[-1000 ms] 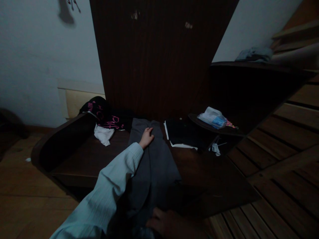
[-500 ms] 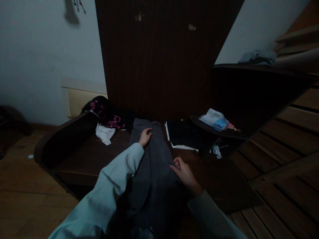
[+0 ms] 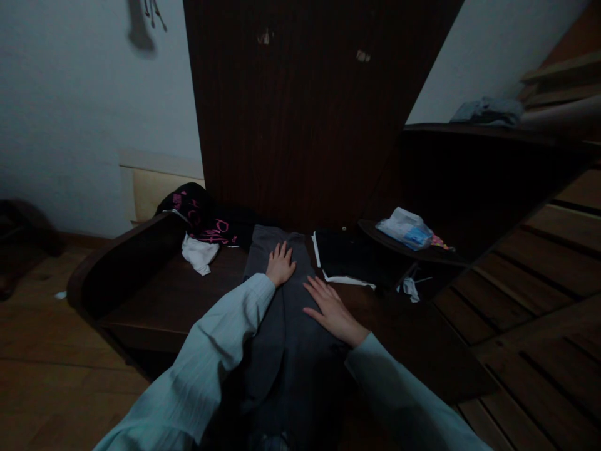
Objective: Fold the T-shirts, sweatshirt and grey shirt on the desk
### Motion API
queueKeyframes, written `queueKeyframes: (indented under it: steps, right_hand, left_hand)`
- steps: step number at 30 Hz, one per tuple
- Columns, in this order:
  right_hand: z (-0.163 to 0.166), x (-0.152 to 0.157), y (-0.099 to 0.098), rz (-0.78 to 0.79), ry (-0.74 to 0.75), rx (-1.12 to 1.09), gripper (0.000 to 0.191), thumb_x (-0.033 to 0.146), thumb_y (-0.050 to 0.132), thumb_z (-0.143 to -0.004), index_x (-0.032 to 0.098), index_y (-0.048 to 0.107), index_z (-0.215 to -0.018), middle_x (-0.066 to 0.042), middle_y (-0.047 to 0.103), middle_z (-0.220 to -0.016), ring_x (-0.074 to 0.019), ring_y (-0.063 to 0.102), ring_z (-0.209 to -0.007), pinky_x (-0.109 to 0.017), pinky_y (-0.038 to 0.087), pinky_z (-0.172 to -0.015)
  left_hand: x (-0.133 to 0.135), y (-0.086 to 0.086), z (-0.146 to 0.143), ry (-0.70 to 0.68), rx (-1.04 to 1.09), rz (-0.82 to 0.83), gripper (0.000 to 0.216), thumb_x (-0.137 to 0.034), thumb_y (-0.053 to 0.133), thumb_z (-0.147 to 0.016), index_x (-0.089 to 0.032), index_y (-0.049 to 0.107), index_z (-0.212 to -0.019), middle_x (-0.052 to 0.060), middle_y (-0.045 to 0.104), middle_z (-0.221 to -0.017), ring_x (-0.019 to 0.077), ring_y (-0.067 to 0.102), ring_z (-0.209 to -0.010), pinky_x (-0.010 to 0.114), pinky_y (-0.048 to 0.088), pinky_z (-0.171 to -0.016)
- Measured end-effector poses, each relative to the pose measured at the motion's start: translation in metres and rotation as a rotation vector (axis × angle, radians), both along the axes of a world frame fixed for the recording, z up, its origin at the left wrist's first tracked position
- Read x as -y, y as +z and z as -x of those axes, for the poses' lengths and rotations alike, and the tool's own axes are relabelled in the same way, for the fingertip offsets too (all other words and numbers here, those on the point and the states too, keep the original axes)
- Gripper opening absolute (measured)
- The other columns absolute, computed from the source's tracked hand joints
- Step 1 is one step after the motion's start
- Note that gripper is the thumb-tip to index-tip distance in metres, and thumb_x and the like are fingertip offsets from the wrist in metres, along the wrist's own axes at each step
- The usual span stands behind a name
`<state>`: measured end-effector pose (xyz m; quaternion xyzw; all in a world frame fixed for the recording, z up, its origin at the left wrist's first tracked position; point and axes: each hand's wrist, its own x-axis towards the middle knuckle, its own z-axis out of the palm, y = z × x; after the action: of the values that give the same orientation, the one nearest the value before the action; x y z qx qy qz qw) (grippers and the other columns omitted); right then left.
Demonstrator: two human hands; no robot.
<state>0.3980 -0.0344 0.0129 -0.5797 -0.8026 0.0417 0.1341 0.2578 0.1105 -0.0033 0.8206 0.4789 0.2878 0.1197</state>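
A pair of dark grey trousers [image 3: 298, 338] lies lengthwise on the dark wooden desk [image 3: 159, 300], its near end hanging toward me into shadow. My left hand [image 3: 280, 264] rests flat on the upper part of the cloth, fingers spread. Lower and to the right, my right hand [image 3: 331, 308] lies on the trousers' right edge with its fingers stretched out. Neither hand grips anything. To the right of the cloth is a black folded item [image 3: 347, 254] with white edges.
A black garment with pink lettering [image 3: 211, 228] and a white cloth [image 3: 200, 252] lie at the left. On a small right-hand shelf [image 3: 375, 233] sits a tissue pack [image 3: 407, 228]. A wooden slatted frame [image 3: 530, 300] stands at the right. A tall dark panel [image 3: 300, 125] rises behind.
My right hand has let go of the trousers' right edge and moved up and inward, now flat on the cloth. My left hand has opened from a curled pose and spread its fingers.
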Motion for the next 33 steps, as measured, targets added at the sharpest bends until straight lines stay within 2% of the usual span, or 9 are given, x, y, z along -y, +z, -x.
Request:
queueKeyframes:
  steps: [4,6,10,15,20,24,27,30,33]
  right_hand:
    - [0.007,-0.005,-0.015,0.074,0.006,0.082,0.059,0.048,0.032,-0.085,0.015,0.028,-0.134,-0.012,0.023,-0.143,-0.0212,0.016,-0.132,-0.044,0.018,-0.105]
    - [0.007,-0.004,-0.015,0.083,0.018,0.096,0.062,0.050,0.031,-0.085,0.013,0.027,-0.135,-0.012,0.021,-0.143,-0.0209,0.014,-0.132,-0.043,0.017,-0.105]
    - [0.004,0.000,-0.012,0.094,0.042,0.095,0.064,0.050,0.032,-0.085,0.010,0.027,-0.135,-0.014,0.023,-0.142,-0.0206,0.017,-0.132,-0.039,0.022,-0.105]
    - [0.007,0.004,-0.016,0.020,0.009,0.120,0.063,0.050,0.031,-0.085,0.006,0.033,-0.132,-0.018,0.029,-0.139,-0.0231,0.023,-0.130,-0.041,0.024,-0.104]
    - [0.012,-0.001,0.010,0.027,0.019,0.181,0.055,0.048,0.044,-0.081,0.008,0.051,-0.117,-0.019,0.051,-0.122,-0.0269,0.046,-0.115,-0.039,0.034,-0.095]
    - [0.008,-0.037,0.050,0.258,0.032,0.208,0.032,0.041,0.048,-0.081,0.016,0.065,-0.090,-0.010,0.067,-0.088,-0.0212,0.062,-0.082,-0.028,0.043,-0.073]
    - [0.008,-0.082,0.063,0.340,-0.047,0.102,0.028,0.031,0.046,-0.083,0.017,0.059,-0.103,-0.005,0.067,-0.075,-0.0145,0.061,-0.064,-0.023,0.042,-0.062]
    - [0.017,-0.128,0.056,0.228,-0.242,0.011,0.043,0.021,0.048,-0.082,0.015,0.042,-0.124,-0.004,0.066,-0.072,-0.0138,0.061,-0.062,-0.023,0.041,-0.062]
    - [0.030,-0.159,0.035,0.125,-0.335,-0.088,0.043,0.019,0.051,-0.079,0.015,0.044,-0.121,-0.007,0.066,-0.080,-0.0158,0.062,-0.075,-0.023,0.041,-0.068]
  left_hand:
    - [0.003,-0.001,-0.001,-0.140,-0.027,-0.113,0.046,-0.024,0.043,-0.079,-0.018,0.042,-0.125,0.010,0.023,-0.143,0.0270,0.011,-0.132,0.048,0.010,-0.105]
    - [0.003,-0.002,-0.002,-0.212,-0.059,-0.073,0.044,-0.026,0.042,-0.080,-0.019,0.044,-0.123,0.009,0.027,-0.142,0.0255,0.014,-0.132,0.047,0.010,-0.105]
    - [0.000,-0.003,-0.004,-0.099,-0.078,0.095,0.050,-0.038,0.044,-0.080,-0.012,0.044,-0.123,0.018,0.033,-0.137,0.0290,0.022,-0.130,0.049,0.013,-0.103]
    - [0.001,-0.006,-0.005,-0.051,-0.045,0.067,0.052,-0.038,0.044,-0.080,-0.011,0.043,-0.124,0.019,0.034,-0.137,0.0282,0.023,-0.129,0.048,0.010,-0.104]
    - [0.005,-0.007,-0.002,-0.201,0.001,0.105,0.045,-0.037,0.048,-0.077,-0.022,0.048,-0.119,0.011,0.041,-0.134,0.0293,0.025,-0.128,0.052,0.007,-0.103]
    - [0.013,-0.008,0.001,-0.244,-0.011,0.115,0.046,-0.039,0.049,-0.077,-0.021,0.049,-0.119,0.011,0.041,-0.134,0.0308,0.024,-0.128,0.053,0.007,-0.103]
    - [0.021,-0.008,0.004,-0.280,-0.062,0.091,0.046,-0.040,0.046,-0.078,-0.021,0.047,-0.120,0.011,0.041,-0.134,0.0304,0.025,-0.127,0.053,0.009,-0.103]
    - [0.027,-0.005,0.006,-0.292,-0.104,0.067,0.048,-0.043,0.043,-0.079,-0.020,0.047,-0.121,0.012,0.042,-0.133,0.0309,0.027,-0.127,0.054,0.013,-0.102]
    - [0.029,-0.001,0.008,-0.294,-0.171,0.037,0.049,-0.043,0.040,-0.081,-0.016,0.046,-0.122,0.014,0.041,-0.133,0.0309,0.028,-0.126,0.054,0.016,-0.101]
